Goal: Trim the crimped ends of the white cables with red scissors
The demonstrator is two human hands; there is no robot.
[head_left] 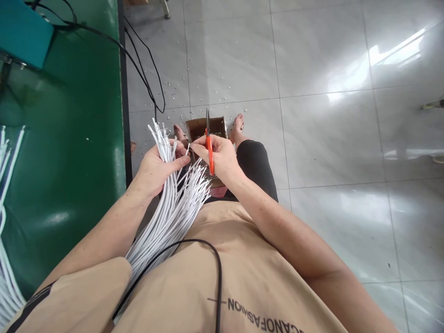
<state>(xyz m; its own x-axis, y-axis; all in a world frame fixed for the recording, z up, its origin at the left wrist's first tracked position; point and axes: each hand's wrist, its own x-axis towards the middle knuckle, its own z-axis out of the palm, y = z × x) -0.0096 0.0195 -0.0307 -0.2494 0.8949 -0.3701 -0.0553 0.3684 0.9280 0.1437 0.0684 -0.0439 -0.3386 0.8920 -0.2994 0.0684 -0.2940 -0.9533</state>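
Note:
My left hand point(156, 169) is closed round part of a thick bundle of white cables point(163, 210), whose stripped ends stick up past the fingers. The rest of the bundle runs across my lap, its tips fanned out between my wrists. Orange-handled scissors point(210, 152) sit in my right hand point(222, 157), blades pointing away from me. Thumb and forefinger of that hand pinch at the end of one white cable point(188, 149) held out by my left thumb. Whether a bare wire strand is between those fingertips is too small to tell.
An open cardboard box point(201, 125) stands on the floor between my feet, with scraps inside. Small white bits lie scattered on the tiles point(222, 85). The green table point(86, 185) at left bears more white cables point(9, 259), a teal device point(24, 34) and black cords point(104, 37).

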